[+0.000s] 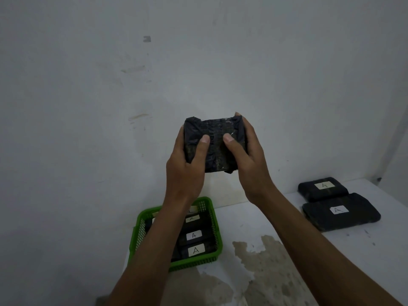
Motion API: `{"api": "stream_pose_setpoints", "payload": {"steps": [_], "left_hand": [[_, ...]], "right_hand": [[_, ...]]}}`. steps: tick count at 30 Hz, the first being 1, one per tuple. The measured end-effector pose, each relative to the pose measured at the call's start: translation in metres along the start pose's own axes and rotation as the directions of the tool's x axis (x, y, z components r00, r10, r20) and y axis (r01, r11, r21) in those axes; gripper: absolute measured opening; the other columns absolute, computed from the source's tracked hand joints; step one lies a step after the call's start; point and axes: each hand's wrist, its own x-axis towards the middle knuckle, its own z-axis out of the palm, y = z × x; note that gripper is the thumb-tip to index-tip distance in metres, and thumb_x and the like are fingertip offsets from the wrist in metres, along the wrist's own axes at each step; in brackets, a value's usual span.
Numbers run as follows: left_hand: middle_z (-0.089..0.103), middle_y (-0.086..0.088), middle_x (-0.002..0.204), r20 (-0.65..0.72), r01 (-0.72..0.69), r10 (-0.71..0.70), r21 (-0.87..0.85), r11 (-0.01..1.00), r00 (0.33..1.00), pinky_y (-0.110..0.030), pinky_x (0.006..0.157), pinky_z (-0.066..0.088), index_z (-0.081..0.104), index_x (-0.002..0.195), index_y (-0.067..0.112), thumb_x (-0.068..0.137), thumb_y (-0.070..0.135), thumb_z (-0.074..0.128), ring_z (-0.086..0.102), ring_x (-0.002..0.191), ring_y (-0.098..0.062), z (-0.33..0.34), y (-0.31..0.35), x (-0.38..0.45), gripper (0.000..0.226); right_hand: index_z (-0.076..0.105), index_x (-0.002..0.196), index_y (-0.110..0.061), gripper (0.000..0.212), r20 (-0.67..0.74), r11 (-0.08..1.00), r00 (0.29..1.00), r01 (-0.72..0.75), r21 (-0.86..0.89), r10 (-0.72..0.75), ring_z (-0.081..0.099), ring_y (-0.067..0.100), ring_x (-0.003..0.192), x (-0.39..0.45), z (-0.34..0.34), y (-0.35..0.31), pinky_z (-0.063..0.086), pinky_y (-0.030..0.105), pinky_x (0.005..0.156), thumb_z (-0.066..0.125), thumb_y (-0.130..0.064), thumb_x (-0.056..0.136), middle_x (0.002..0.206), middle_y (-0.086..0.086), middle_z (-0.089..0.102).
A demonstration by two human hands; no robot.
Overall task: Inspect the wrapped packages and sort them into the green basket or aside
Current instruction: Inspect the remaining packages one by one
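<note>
A black plastic-wrapped package [217, 149] is held up in front of the wall, above the table. My left hand [187, 166] grips its left side and my right hand [245, 160] grips its right side, both thumbs pressed on the facing surface. No label shows on the side turned towards me. Below my left forearm sits the green basket [215, 219], holding several black packages with white "A" labels [194, 235]; part of its contents is hidden by the arm.
Two more black packages lie on the white table at the right, the far one [322, 188] and the near one [341, 212], each with an "A" label. The table surface [262, 257] has worn, stained patches. A pale wall [154, 85] stands close behind.
</note>
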Motion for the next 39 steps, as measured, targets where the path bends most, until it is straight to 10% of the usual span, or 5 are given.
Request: {"api": "stream_pose_setpoints", "payload": {"steps": [12,17,22,32,39], "left_hand": [[0.070,-0.003,0.120,0.099,0.419,-0.421,-0.437,0.796,0.902,-0.054,0.088,0.058,0.066,0.120,0.025,0.066,0.076,0.066,0.067,0.111,-0.026,-0.008,0.003,0.009,0.074],[0.069,0.002,0.119,-0.025,0.274,-0.311,-0.410,0.870,0.950,-0.047,0.093,0.057,0.064,0.119,0.030,0.071,0.039,0.073,0.066,0.112,-0.021,-0.003,-0.004,-0.005,0.050],[0.058,0.004,0.138,0.163,0.214,-0.165,-0.362,0.907,0.973,-0.035,0.093,0.056,0.045,0.143,0.030,0.069,0.043,0.068,0.062,0.121,-0.016,-0.005,-0.022,-0.016,0.079],[0.075,-0.009,0.111,0.372,0.587,-0.470,-0.324,0.742,0.800,-0.043,0.089,0.056,0.070,0.121,0.020,0.090,0.070,0.047,0.073,0.102,-0.027,-0.024,0.010,0.035,0.063],[0.070,0.004,0.121,0.103,0.223,-0.205,-0.211,0.952,0.973,-0.037,0.086,0.060,0.059,0.132,0.029,0.071,0.062,0.074,0.070,0.106,-0.013,-0.007,-0.011,0.007,0.070]], "right_hand": [[0.052,0.135,-0.014,0.042,-0.031,0.996,0.995,0.090,-0.006,-0.091,0.055,0.018,0.127,-0.010,-0.010,0.023,0.051,0.043,0.104,0.056,-0.022,0.095,0.136,0.001,0.058],[0.064,0.128,-0.017,0.044,-0.055,0.909,0.940,-0.309,0.278,0.336,0.064,0.025,0.119,0.004,-0.008,0.015,0.051,0.048,0.102,0.048,-0.046,0.099,0.125,0.004,0.069],[0.066,0.126,-0.013,0.038,0.170,0.741,0.771,-0.637,0.211,0.614,0.068,0.031,0.113,0.017,-0.024,0.002,0.050,0.044,0.103,0.059,-0.035,0.095,0.117,0.012,0.073],[0.040,0.147,-0.038,0.081,0.249,0.945,0.911,-0.320,-0.073,0.328,0.066,0.018,0.114,-0.005,-0.018,0.022,0.058,0.035,0.089,0.075,-0.020,0.077,0.132,-0.003,0.061],[0.066,0.126,-0.023,0.055,0.099,0.927,0.929,-0.365,0.087,0.356,0.070,0.021,0.109,0.003,-0.007,-0.001,0.054,0.041,0.098,0.037,-0.061,0.098,0.116,0.003,0.074]]}}
